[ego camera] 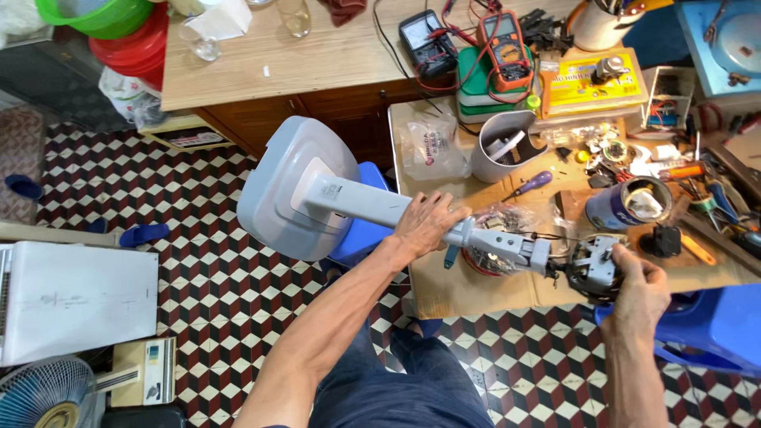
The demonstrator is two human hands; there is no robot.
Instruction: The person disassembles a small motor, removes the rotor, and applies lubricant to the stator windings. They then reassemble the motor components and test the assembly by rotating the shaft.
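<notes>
My left hand (426, 223) grips the grey neck of a fan stand (372, 206), held sideways over the low worktable (476, 289). Its round grey base (279, 190) juts out to the left over the tiled floor. My right hand (640, 279) holds the fan's motor (594, 265), which sits at the neck's right end, joined to it by thin wires. A clear plastic bag (507, 218) lies under the neck.
The worktable carries a grey cup-shaped cover (503, 143), a purple-handled screwdriver (529, 185), a blue tin (626, 204) and several tools. Two multimeters (468, 43) sit on the wooden desk behind. A blue plastic stool (713, 321) stands at right, a white box (75, 299) at left.
</notes>
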